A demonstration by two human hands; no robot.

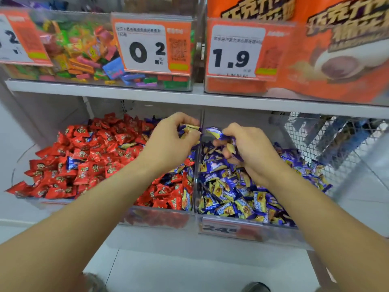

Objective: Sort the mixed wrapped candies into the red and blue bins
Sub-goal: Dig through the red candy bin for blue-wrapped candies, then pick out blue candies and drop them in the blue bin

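Two clear bins stand side by side on the lower shelf. The left bin (155, 218) holds mostly red wrapped candies (88, 157), with several blue ones mixed in near its right side (181, 175). The right bin (248, 226) is full of blue and gold wrapped candies (231, 192). My left hand (170, 142) hovers over the back right of the red bin and grips several blue candies (187, 129). My right hand (250, 148) is just over the divider, above the blue bin, gripping a bunch of blue candies (216, 132). The two hands almost meet.
A clear divider (199, 165) separates the bins. An upper shelf (147, 93) overhangs close above, carrying a bin of mixed colourful sweets (84, 53) and price tags (151, 47). A wire mesh basket (328, 135) sits right of the blue bin.
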